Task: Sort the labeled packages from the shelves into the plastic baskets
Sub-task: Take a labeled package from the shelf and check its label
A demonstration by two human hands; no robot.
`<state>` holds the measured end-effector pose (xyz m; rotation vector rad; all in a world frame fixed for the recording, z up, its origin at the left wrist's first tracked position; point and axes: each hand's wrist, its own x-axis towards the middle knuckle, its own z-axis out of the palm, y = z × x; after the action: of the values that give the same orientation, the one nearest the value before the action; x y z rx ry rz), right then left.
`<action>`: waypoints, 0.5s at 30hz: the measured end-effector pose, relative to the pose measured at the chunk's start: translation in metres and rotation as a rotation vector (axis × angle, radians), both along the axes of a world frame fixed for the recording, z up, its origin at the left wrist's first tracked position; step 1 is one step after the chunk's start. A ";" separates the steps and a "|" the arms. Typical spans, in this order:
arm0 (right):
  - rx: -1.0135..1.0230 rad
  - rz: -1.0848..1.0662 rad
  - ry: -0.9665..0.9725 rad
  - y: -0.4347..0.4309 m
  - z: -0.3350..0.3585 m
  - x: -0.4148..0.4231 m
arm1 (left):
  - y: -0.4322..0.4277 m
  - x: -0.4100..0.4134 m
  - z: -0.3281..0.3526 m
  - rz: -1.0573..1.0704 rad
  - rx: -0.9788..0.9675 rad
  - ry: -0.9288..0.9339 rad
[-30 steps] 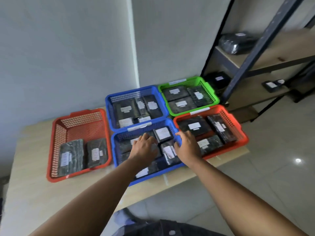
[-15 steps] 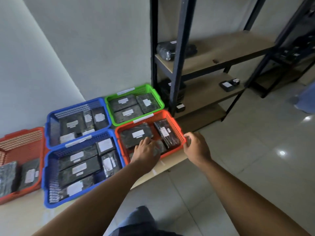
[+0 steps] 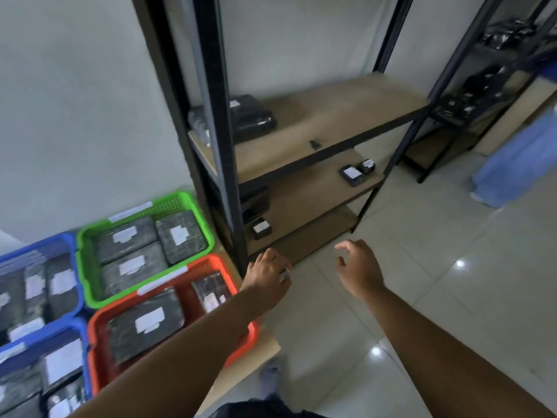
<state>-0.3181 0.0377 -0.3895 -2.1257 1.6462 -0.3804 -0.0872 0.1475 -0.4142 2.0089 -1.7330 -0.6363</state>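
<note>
My left hand (image 3: 266, 274) hovers past the right end of the red basket (image 3: 211, 263), empty, fingers loosely bent. My right hand (image 3: 358, 268) hangs over the floor in front of the shelf unit, fingers relaxed, holding nothing. The red basket holds black packages with white labels, as do the green basket (image 3: 87, 263) and two blue baskets (image 3: 67, 239). On the shelves lie a large black package (image 3: 251, 117), a small labeled package (image 3: 351, 175) and another small one (image 3: 261, 228) on a lower board.
A black metal upright (image 3: 224, 164) of the shelf unit stands right beside the baskets' table edge (image 3: 268, 346). A second rack (image 3: 482, 95) with dark packages is at the far right. A person in blue clothing (image 3: 518, 158) stands there. Tiled floor lies below my right arm.
The view has swung right from the baskets toward the shelves. Both hands have left the blue basket and moved right, past the red basket, toward the lower shelves.
</note>
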 end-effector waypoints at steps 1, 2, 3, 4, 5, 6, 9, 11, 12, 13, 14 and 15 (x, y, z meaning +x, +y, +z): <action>0.001 -0.001 0.000 -0.019 0.000 -0.004 | -0.016 -0.002 0.000 -0.013 0.008 -0.008; 0.002 -0.008 -0.001 -0.039 0.000 -0.007 | -0.031 -0.003 0.000 -0.029 0.025 -0.016; 0.008 -0.022 -0.002 -0.058 -0.001 -0.008 | -0.046 -0.003 -0.001 -0.045 0.047 -0.026; 0.023 -0.042 -0.010 -0.075 -0.002 -0.010 | -0.059 -0.003 -0.001 -0.053 0.067 -0.033; 0.038 -0.065 -0.025 -0.090 -0.003 -0.011 | -0.072 -0.003 -0.002 -0.050 0.084 -0.035; 0.051 -0.085 -0.043 -0.104 -0.006 -0.013 | -0.083 -0.004 -0.002 -0.040 0.099 -0.031; 0.048 -0.077 -0.071 -0.144 -0.012 -0.021 | -0.115 -0.009 -0.005 -0.004 0.140 -0.011; 0.033 -0.041 -0.069 -0.173 -0.016 -0.030 | -0.136 -0.017 -0.008 0.022 0.149 -0.013; 0.027 -0.029 -0.070 -0.189 -0.018 -0.035 | -0.147 -0.022 -0.009 0.038 0.150 -0.013; 0.027 -0.025 -0.073 -0.208 -0.021 -0.040 | -0.159 -0.027 -0.012 0.054 0.153 -0.013; 0.031 -0.027 -0.077 -0.227 -0.025 -0.046 | -0.172 -0.034 -0.015 0.074 0.162 -0.013; 0.037 -0.032 -0.084 -0.248 -0.030 -0.051 | -0.186 -0.041 -0.019 0.094 0.176 -0.015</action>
<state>-0.3695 -0.2105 -0.4194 -2.0311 1.6293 -0.4397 -0.1286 -0.0384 -0.4329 2.2048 -1.6295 -0.7671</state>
